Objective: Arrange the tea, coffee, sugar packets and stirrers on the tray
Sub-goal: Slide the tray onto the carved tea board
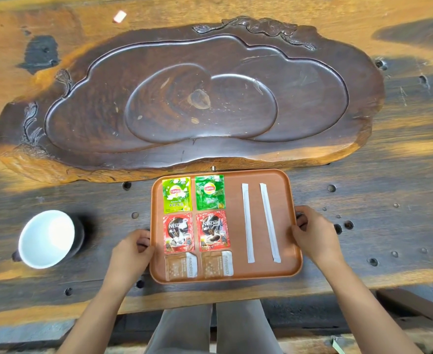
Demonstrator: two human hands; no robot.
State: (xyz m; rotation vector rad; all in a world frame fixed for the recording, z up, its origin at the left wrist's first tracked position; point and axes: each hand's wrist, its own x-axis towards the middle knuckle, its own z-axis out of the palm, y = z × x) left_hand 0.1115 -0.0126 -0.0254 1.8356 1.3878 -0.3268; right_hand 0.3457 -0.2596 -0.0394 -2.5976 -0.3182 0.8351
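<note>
An orange-brown tray point(284, 180) lies on the wooden table near its front edge. On its left half sit two green tea packets point(176, 194) point(209, 192), two red coffee packets point(178, 233) point(213, 231) below them, and two brown sugar packets point(181, 266) point(217, 264) at the front. Two white wrapped stirrers point(247, 222) point(269, 221) lie lengthwise on the right half. My left hand point(133, 249) grips the tray's left rim. My right hand point(315, 232) grips the right rim.
A large carved dark wooden tea board point(184, 98) fills the table behind the tray. A white cup point(48, 238) stands to the left of the tray. A small pink-white object point(119, 16) lies at the far back. The table has several small holes.
</note>
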